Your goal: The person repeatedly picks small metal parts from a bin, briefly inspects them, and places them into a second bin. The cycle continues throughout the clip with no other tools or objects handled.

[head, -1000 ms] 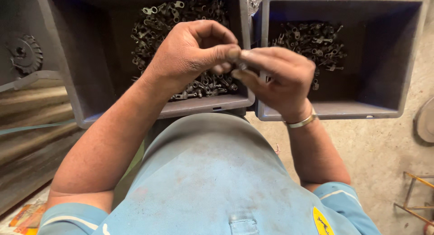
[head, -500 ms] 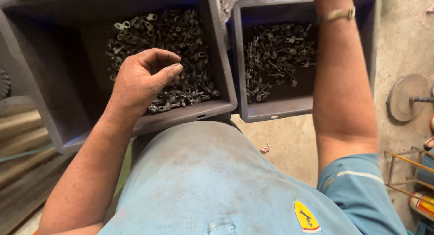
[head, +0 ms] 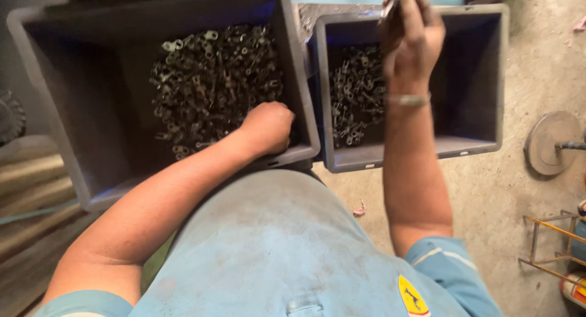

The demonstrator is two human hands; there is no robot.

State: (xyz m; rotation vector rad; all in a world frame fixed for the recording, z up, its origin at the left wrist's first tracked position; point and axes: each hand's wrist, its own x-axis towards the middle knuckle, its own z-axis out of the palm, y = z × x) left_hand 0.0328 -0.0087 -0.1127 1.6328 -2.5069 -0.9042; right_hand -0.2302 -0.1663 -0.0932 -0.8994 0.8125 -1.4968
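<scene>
Since a moment ago our left hand (head: 267, 128) has dropped into the left bin (head: 55, 103), fingers curled shut in the heap of metal parts (head: 213, 79). Our right hand (head: 412, 39) pinches a small metal piece (head: 390, 3) over the right bin (head: 482, 79)'s far edge, on the concrete floor (head: 537, 67)

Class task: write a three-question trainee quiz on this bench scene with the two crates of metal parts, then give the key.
1. True or false: the left hand rests among the metal parts in the left crate.
2. The right hand is raised above: A) the right crate B) the metal disc C) the floor.
3. Fill in: on the right wrist sits a metal ____.

Key: 1 true; 2 A; 3 bracelet.
</scene>
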